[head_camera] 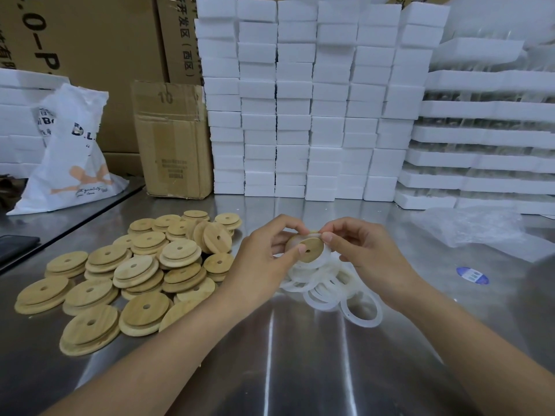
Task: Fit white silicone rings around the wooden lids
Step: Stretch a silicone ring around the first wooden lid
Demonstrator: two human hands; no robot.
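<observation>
Lid (309,250), round wood with a centre hole, is held above the counter (300,361) in both hands. The left hand (264,262) and right hand (369,256) each have a closed grip on it, fingertips pinching a white silicone ring (326,256) at its rim. Loose rings (327,291) lie just beneath; bare lids (120,274) are heaped to the left.

Person, two hands in view. Left hand (264,256) and left forearm (168,349), over the left half of the steel table (300,370): bare from fingertips to the lower frame edge. Right hand (366,253) and right forearm (468,334), over the table's right half: likewise bare as far as shown. Forearms slim, wrists narrow. Left thumbnail (301,249) and right thumbnail (327,237) short, cut close, plain. Upper arms out of view.
</observation>
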